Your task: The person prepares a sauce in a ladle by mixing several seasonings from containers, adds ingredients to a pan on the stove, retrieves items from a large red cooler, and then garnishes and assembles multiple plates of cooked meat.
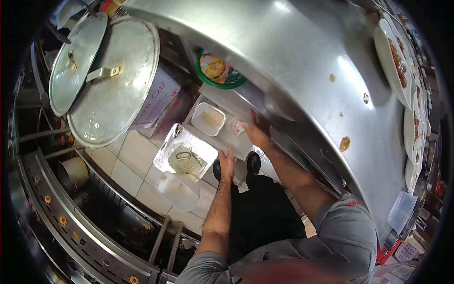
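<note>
A translucent white plastic bin (242, 152) stands low beside the steel counter. Inside it sit a white tub (209, 119) of pale, grainy contents and a clear bottle (239, 126) with red marking. My left hand (227, 164) is at the bin's near edge, its fingers stretched forward. On the bin's right side, next to the bottle, my right hand (257, 130) has its thumb and fingers spread apart. How firmly either hand touches the rim cannot be made out. Left of the bin lies a shiny metal tray (163, 157) with a wire-like piece and residue in it.
The steel counter (302, 61) overhangs on the right, with plates of food (395, 66) along its far side. A green-rimmed round tub (230, 85) sits below it. Large metal lids (116, 102) lean at left near a stove (71, 222). A translucent container (177, 191) rests by the tray.
</note>
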A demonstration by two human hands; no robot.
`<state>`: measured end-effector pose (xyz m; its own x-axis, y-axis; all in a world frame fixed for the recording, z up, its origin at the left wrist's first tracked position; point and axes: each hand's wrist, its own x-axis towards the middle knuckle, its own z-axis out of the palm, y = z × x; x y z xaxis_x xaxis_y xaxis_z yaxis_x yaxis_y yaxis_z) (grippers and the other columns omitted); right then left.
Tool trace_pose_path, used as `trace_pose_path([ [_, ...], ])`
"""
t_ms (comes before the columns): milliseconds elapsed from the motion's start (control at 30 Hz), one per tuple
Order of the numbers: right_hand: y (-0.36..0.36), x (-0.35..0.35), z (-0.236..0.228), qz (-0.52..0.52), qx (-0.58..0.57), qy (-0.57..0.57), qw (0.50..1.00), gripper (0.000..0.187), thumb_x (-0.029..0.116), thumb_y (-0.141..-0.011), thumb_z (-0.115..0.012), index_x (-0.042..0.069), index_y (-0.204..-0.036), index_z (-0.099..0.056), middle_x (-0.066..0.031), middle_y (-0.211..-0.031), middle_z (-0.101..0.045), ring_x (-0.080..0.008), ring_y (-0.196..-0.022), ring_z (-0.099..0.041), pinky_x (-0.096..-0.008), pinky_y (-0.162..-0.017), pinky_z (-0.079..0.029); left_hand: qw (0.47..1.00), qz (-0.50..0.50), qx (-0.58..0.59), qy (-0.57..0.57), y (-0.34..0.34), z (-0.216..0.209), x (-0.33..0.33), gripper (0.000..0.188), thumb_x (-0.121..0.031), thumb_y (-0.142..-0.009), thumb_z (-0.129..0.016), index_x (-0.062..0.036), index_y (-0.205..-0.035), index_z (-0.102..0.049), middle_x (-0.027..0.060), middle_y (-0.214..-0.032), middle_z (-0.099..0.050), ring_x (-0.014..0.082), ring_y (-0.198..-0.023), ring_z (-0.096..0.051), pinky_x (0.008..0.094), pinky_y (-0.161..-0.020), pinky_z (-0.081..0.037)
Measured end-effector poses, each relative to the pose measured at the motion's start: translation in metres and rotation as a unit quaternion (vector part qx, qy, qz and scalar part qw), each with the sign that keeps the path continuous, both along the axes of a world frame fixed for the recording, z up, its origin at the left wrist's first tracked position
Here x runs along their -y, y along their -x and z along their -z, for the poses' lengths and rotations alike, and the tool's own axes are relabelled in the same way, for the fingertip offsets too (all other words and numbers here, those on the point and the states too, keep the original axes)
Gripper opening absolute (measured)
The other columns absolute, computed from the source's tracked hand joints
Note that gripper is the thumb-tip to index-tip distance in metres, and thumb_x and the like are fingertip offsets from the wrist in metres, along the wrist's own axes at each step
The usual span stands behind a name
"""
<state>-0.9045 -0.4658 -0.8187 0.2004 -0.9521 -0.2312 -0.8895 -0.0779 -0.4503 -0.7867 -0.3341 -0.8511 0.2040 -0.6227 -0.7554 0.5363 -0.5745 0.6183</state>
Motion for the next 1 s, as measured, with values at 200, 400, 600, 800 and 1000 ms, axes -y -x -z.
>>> trace_pose_path([
  [200, 0.014, 0.010, 0.000, 0.035, 0.005, -0.032, 0.999, 0.068, 0.042, -0.080, -0.056, 0.007, -0.133, -0.031, -0.0250, -0.128, -0.038, -0.0389, -0.119, -0.036, -0.0457, -0.099, -0.028, 0.996, 0.046, -0.040, 0.064, 0.035, 0.000, 0.078, 0.083, -0.062, -0.084, -0.037, -0.0028, -0.138, -0.016, 0.0124, -0.137, -0.030, 0.0243, -0.121, -0.036, 0.0373, -0.089, -0.037],
  [400, 0.002, -0.011, -0.011, 0.004, 0.005, -0.043, 0.999, 0.065, 0.038, -0.081, -0.054, 0.007, -0.133, -0.031, -0.0253, -0.127, -0.039, -0.0387, -0.120, -0.036, -0.0435, -0.099, -0.030, 0.938, 0.340, 0.051, 0.037, -0.022, -0.012, 0.114, 0.075, -0.062, -0.083, -0.035, -0.0099, -0.137, -0.028, 0.0100, -0.139, -0.032, 0.0293, -0.124, -0.035, 0.0455, -0.094, -0.030],
  [600, 0.057, -0.137, -0.077, -0.033, 0.113, -0.119, 0.986, 0.058, 0.025, -0.081, -0.056, 0.005, -0.131, -0.033, -0.0265, -0.128, -0.036, -0.0391, -0.117, -0.039, -0.0422, -0.097, -0.034, 0.914, 0.329, 0.185, 0.150, -0.080, -0.030, -0.035, 0.052, -0.050, -0.091, -0.035, -0.0025, -0.089, -0.056, 0.0040, -0.072, -0.054, 0.0185, -0.066, -0.046, 0.0356, -0.061, -0.040],
  [800, 0.151, -0.217, -0.200, 0.036, 0.122, -0.242, 0.962, 0.049, 0.034, -0.078, -0.056, 0.009, -0.119, -0.049, -0.0219, -0.108, -0.055, -0.0357, -0.102, -0.053, -0.0412, -0.088, -0.042, 0.843, 0.494, 0.086, -0.195, -0.131, -0.104, -0.126, 0.052, -0.033, -0.084, -0.056, -0.0069, -0.126, -0.038, 0.0062, -0.096, -0.059, 0.0177, -0.071, -0.060, 0.0277, -0.045, -0.040],
  [1000, 0.215, -0.241, -0.323, 0.210, 0.175, -0.183, 0.944, 0.047, 0.032, -0.080, -0.056, 0.005, -0.118, -0.049, -0.0184, -0.102, -0.060, -0.0336, -0.097, -0.056, -0.0381, -0.084, -0.044, 0.842, 0.481, -0.080, -0.229, -0.138, -0.133, -0.070, 0.050, -0.025, -0.084, -0.056, -0.0083, -0.127, -0.038, 0.0042, -0.092, -0.059, 0.0162, -0.068, -0.056, 0.0297, -0.050, -0.042],
])
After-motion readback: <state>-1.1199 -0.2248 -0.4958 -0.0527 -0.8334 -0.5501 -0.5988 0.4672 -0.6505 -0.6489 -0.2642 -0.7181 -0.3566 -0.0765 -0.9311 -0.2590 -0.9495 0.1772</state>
